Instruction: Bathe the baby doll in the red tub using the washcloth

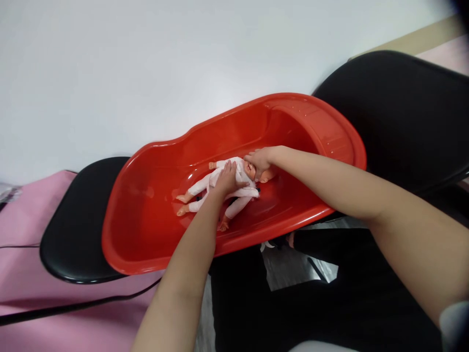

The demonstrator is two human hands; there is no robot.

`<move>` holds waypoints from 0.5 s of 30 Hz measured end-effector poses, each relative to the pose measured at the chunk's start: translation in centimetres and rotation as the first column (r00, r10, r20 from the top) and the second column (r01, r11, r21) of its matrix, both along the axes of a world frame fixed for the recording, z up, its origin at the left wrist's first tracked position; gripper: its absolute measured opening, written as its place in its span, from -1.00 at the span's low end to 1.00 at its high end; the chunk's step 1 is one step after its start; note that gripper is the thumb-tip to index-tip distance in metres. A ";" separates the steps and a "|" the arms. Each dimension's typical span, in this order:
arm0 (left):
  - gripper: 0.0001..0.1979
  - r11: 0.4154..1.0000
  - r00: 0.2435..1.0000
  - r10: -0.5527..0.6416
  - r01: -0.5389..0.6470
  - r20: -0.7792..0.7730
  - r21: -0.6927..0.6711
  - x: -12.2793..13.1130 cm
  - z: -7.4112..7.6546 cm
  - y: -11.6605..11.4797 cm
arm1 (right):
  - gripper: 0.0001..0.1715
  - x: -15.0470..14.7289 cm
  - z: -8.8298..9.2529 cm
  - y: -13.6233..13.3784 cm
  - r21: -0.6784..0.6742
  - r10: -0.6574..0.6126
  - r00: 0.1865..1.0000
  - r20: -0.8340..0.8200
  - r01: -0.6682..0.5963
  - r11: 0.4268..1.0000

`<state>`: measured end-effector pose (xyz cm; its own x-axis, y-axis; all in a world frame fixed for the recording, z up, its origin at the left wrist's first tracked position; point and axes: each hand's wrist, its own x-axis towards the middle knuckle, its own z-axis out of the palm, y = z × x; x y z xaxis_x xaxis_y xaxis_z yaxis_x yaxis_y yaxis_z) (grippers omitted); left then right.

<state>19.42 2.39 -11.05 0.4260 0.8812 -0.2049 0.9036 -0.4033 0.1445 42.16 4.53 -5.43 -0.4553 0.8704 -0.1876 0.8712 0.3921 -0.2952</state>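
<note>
A small baby doll (pixel 205 188) in a white suit lies on its back inside a red plastic baby tub (pixel 154 161). My left hand (pixel 227 178) lies flat on the doll's chest, fingers stretched out. My right hand (pixel 259 161) is closed around the doll's head, with fingers over the face. The doll's bare feet point left and its far arm sticks out toward the tub's back wall.
The tub rests across two black seats, one at the left (pixel 73 230) and a larger one at the right (pixel 399 112). A pink surface (pixel 25 274) lies at the lower left. A white wall fills the background. Dark clothing covers my lap below the tub.
</note>
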 end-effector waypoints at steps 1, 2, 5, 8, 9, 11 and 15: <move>0.19 0.999 0.999 0.027 -0.028 -0.017 -0.019 -0.3 0.1 0.2 | -0.65 0.0 0.1 0.0 -0.032 0.018 1.000 -0.001 -0.018 0.999; 0.19 0.998 0.998 0.055 -0.056 -0.032 -0.039 -0.7 0.1 0.4 | -0.66 0.0 0.2 0.0 -0.059 0.024 1.000 -0.012 -0.025 0.998; 0.23 0.986 0.989 0.134 -0.140 -0.069 -0.094 -2.1 0.1 0.9 | -0.68 -0.1 0.2 0.0 -0.071 0.021 1.000 -0.018 -0.022 0.997; 0.29 0.974 0.981 0.180 -0.189 -0.077 -0.121 -3.2 0.2 1.0 | -0.68 0.0 0.1 0.1 -0.072 0.044 0.999 0.007 -0.044 0.996; 0.29 0.972 0.979 0.192 -0.200 -0.072 -0.123 -3.4 0.2 0.9 | -0.67 0.0 0.0 0.2 -0.067 0.049 0.999 0.006 -0.049 0.997; 0.25 0.969 0.976 0.210 -0.215 -0.059 -0.122 -3.5 0.3 0.8 | -0.67 0.1 -0.1 0.3 -0.053 0.049 0.999 -0.002 -0.049 0.997; 0.08 0.965 0.970 0.241 -0.242 -0.021 -0.103 -3.6 0.2 0.7 | -0.66 0.3 -0.2 0.3 -0.061 0.047 0.998 0.030 -0.045 0.997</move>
